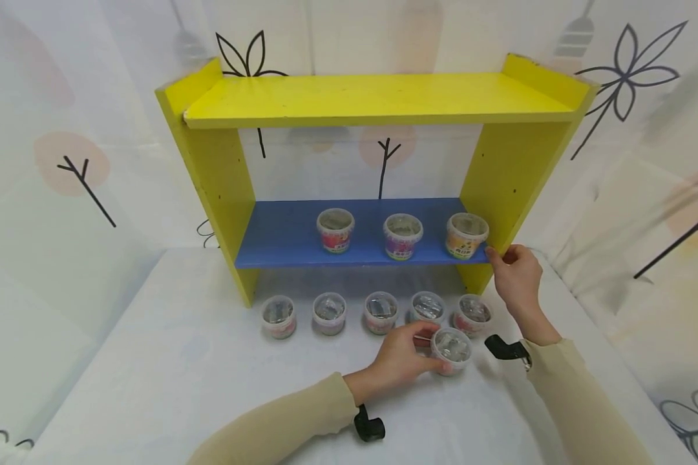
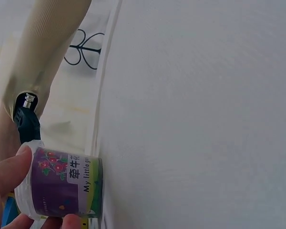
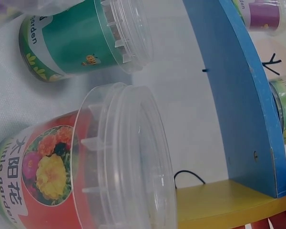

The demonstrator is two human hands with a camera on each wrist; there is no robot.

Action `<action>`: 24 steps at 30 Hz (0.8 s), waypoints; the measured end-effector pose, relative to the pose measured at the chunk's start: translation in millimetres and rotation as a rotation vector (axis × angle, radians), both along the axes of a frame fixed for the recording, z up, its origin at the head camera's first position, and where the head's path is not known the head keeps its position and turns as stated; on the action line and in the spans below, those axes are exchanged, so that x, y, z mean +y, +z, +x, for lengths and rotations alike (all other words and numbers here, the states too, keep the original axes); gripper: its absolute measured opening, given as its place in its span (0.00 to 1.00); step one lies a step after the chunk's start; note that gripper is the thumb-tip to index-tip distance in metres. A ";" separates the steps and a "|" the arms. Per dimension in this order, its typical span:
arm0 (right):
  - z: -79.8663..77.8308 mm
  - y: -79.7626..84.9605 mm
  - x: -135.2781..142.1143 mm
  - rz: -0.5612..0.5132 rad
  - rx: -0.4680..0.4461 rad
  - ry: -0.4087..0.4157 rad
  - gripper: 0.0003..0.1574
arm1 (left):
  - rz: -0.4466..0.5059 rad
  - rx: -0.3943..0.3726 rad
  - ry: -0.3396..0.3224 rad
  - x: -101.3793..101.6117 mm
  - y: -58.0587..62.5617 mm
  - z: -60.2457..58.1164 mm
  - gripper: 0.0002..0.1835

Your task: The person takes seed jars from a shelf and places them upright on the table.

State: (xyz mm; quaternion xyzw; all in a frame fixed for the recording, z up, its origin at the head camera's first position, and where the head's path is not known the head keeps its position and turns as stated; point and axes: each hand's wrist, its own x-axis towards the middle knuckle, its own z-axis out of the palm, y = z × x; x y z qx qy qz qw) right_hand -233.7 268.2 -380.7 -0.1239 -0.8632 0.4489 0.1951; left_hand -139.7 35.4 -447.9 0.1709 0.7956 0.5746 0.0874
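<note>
My left hand [image 1: 404, 355] grips a small clear-lidded plastic tub [image 1: 452, 349], thumb on one side and fingers on the other. Its purple label [image 2: 57, 183] with red flowers shows in the left wrist view, close to the white table surface. At the right end of the yellow and blue shelf unit [image 1: 349, 119], my right hand [image 1: 518, 278] holds the side panel's front edge, thumb at the blue board's corner and fingers behind the panel. An orange-labelled tub [image 1: 466, 236] stands on the blue board beside that thumb.
Two more tubs, one pink-labelled [image 1: 335, 230] and one purple-labelled [image 1: 402, 237], stand on the blue board. Several tubs line the table before the shelf, among them a red-labelled one [image 3: 47, 167] and a green-labelled one [image 3: 71, 43]. Patterned white cloth [image 1: 93, 97] hangs behind.
</note>
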 end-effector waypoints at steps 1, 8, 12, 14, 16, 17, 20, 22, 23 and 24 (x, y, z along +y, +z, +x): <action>0.0 -0.1 -0.1 0.000 -0.001 0.000 0.34 | -0.003 0.001 0.000 -0.2 0.0 0.1 0.32; -0.2 -0.7 -0.8 0.000 0.004 -0.001 0.34 | 0.001 0.012 -0.023 -8.4 5.7 -1.4 0.31; 0.9 0.3 -1.1 -0.003 0.000 0.003 0.34 | 0.039 -0.003 -0.037 -15.3 10.2 -3.0 0.28; 1.4 0.7 -1.1 -0.007 -0.007 0.005 0.35 | 0.052 -0.011 -0.039 -19.1 12.4 -3.5 0.26; 1.4 0.5 -0.9 -0.008 -0.009 0.004 0.34 | 0.059 -0.011 -0.039 -23.4 14.8 -4.1 0.23; 1.3 0.2 -0.8 -0.007 -0.011 0.004 0.34 | 0.064 -0.006 -0.038 -25.5 16.1 -4.5 0.22; 1.2 -0.2 -0.6 -0.005 -0.011 0.005 0.35 | 0.084 0.029 -0.033 -32.2 20.5 -6.0 0.20; 1.1 -0.5 -0.5 -0.003 -0.004 0.004 0.34 | 0.092 0.067 -0.026 -37.3 25.5 -7.2 0.19; 0.8 -0.7 -0.4 -0.002 -0.002 0.004 0.34 | 0.099 0.082 -0.017 -40.0 28.0 -8.0 0.19; 0.7 -0.9 -0.4 -0.001 0.000 0.003 0.34 | 0.106 0.100 -0.008 -42.7 30.6 -8.9 0.18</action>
